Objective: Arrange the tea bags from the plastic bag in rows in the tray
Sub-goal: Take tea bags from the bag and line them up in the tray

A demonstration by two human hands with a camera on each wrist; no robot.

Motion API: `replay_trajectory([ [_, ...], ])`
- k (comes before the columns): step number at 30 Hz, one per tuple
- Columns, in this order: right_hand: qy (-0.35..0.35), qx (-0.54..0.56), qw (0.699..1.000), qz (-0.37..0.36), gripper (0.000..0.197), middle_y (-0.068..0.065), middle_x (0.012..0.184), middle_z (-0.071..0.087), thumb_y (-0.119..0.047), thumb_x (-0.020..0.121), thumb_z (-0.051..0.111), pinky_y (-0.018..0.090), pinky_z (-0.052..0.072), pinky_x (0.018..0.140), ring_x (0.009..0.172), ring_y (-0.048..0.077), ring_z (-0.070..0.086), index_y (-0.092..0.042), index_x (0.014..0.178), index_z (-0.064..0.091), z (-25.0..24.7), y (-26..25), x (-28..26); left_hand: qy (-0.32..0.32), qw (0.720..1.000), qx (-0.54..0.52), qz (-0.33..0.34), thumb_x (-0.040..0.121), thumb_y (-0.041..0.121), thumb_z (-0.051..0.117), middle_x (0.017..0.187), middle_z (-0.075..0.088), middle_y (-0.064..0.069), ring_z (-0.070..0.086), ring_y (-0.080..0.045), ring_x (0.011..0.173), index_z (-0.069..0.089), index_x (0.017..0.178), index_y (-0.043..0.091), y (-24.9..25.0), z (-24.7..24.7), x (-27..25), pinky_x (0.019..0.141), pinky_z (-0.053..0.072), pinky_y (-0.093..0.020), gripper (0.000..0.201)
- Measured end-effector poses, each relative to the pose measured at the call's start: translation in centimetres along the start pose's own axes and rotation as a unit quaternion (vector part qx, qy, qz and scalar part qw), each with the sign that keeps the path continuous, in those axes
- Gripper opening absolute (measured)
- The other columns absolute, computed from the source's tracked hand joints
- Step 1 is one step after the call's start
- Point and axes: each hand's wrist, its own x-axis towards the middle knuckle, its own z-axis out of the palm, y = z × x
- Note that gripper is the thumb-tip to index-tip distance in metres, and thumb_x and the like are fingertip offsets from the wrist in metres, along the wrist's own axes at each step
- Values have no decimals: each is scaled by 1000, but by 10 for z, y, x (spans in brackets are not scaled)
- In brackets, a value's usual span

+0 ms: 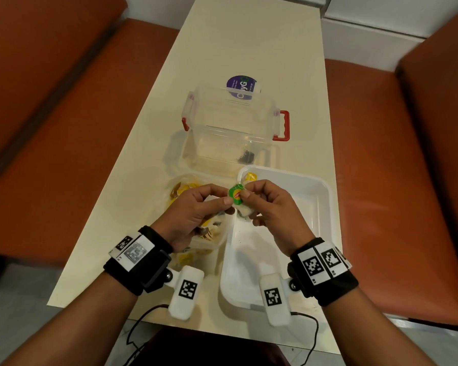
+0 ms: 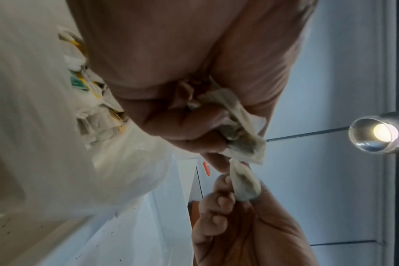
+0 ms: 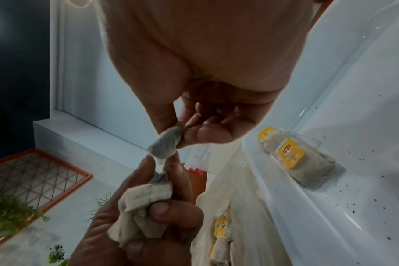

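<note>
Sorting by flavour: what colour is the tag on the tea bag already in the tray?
Yellow tag, clearest in the right wrist view.

Tray (image 1: 320, 207) right of plastic bag (image 1: 196, 241), container (image 1: 230, 122) behind both (one tea bag (image 3: 301, 162) in tray's far-left cnr)

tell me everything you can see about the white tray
The white tray is a shallow rectangular dish of glossy plastic with rounded corners and a raised rim, lying flat on the table, right of the plastic bag. Dark specks dot its floor. Tea bags with yellow tags lie in its far left corner. Both hands work above its left edge, not touching it.
</note>
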Motion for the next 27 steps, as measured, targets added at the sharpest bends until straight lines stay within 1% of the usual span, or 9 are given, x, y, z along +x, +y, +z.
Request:
replay_trajectory([
  [3, 4, -3, 1000, -4, 8, 5, 85, 71, -22, 93, 69, 29, 44, 65, 75, 16, 58, -16, 89, 66, -2, 3, -2, 21, 999, 18, 25, 88, 29, 72, 79, 69, -5, 41, -24, 62, 71, 90, 21, -1, 4, 2, 52, 23, -25, 8],
  [5, -5, -9, 1000, -13, 6, 4, 88, 72, -21, 91, 71, 27, 45, 68, 80, 13, 61, -16, 92, 68, -4, 4, -4, 17, 998, 40, 47, 90, 26, 72, 76, 65, -9, 38, -29, 71, 71, 81, 21, -3, 4, 4, 53, 23, -27, 10],
  [8, -16, -11, 999, -32, 5, -2, 82, 73, -13, 89, 71, 16, 42, 62, 72, 5, 61, -15, 94, 70, -9, 2, -7, -9, 994, 79, 74, 89, 27, 73, 72, 57, -14, 35, -29, 63, 71, 83, 17, 0, 6, 2, 47, 26, -23, 13],
  [13, 6, 1, 999, -38, 4, -1, 80, 69, -15, 88, 72, 25, 38, 64, 67, 5, 55, -14, 89, 68, -18, 2, -6, -48, 992, 87, 82, 88, 24, 74, 82, 65, -4, 44, -19, 59, 74, 105, 20, -5, 13, 1, 49, 35, -24, 17],
  [18, 5, -9, 1000, -24, 7, -4, 76, 65, -13, 87, 74, 27, 38, 64, 66, 5, 52, -15, 85, 67, -24, 5, -6, -20, 990, 119, 66, 90, 19, 73, 58, 56, 3, 38, -7, 43, 70, 94, 5, -13, 23, 2, 41, 32, -20, 15],
  [21, -8, -17, 1000, -10, 7, -2, 73, 65, -12, 86, 74, 25, 39, 62, 63, 7, 52, -11, 88, 67, -30, 7, -7, -16, 989, 133, 57, 89, 19, 73, 62, 60, 1, 43, -8, 46, 71, 90, 11, -16, 25, 2, 42, 34, -19, 8],
  [23, -6, -24, 1000, -3, 8, 0, 73, 66, -13, 86, 74, 22, 41, 60, 62, 8, 53, -11, 88, 67, -32, 8, -7, -21, 990, 132, 52, 88, 20, 75, 72, 65, -6, 50, -13, 55, 73, 96, 16, -16, 26, 1, 46, 38, -20, 9],
  [25, 20, -23, 1000, -1, 9, -1, 73, 66, -16, 86, 75, 22, 42, 59, 62, 8, 55, -13, 87, 67, -36, 9, -5, -8, 992, 117, 36, 88, 21, 75, 79, 69, -11, 52, -16, 60, 72, 102, 20, -18, 25, 0, 51, 41, -23, 14],
  [27, 60, -29, 998, -1, 11, -3, 73, 66, -20, 86, 76, 22, 43, 59, 63, 9, 56, -15, 86, 66, -42, 11, 0, 22, 994, 104, 21, 90, 22, 73, 77, 71, -5, 46, -14, 57, 71, 99, 20, -16, 22, -3, 46, 36, -21, 10],
])
